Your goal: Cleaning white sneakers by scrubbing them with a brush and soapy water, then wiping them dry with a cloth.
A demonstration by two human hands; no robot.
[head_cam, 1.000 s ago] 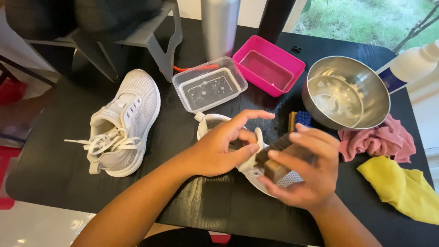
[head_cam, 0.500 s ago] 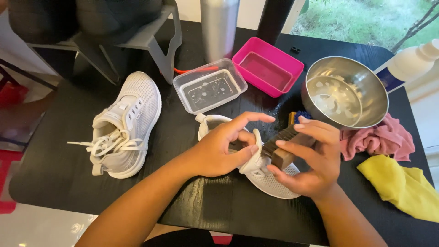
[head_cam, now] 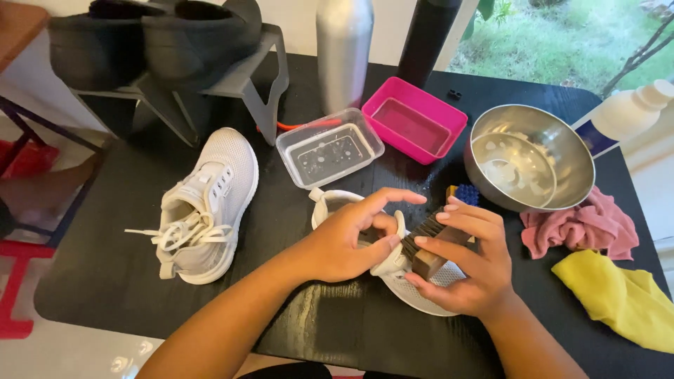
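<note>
My left hand (head_cam: 351,238) grips a white sneaker (head_cam: 421,291) lying on the black table, fingers curled over its tongue and opening. Against that shoe's top my right hand (head_cam: 467,263) presses a wooden brush (head_cam: 428,245) with dark bristles. Most of this shoe is hidden under both hands. A second white sneaker (head_cam: 203,203) with loose laces lies apart on the left of the table.
Behind the hands stand a clear plastic tub (head_cam: 330,147), a pink tray (head_cam: 414,119) and a steel bowl (head_cam: 530,158). A pink cloth (head_cam: 583,228) and a yellow cloth (head_cam: 621,298) lie at right. A metal bottle (head_cam: 344,49), a white bottle (head_cam: 621,112) and a shoe rack (head_cam: 175,77) stand at the back.
My right hand with the brush has shifted a little left and up along the shoe. My left hand keeps its grip in the same place.
</note>
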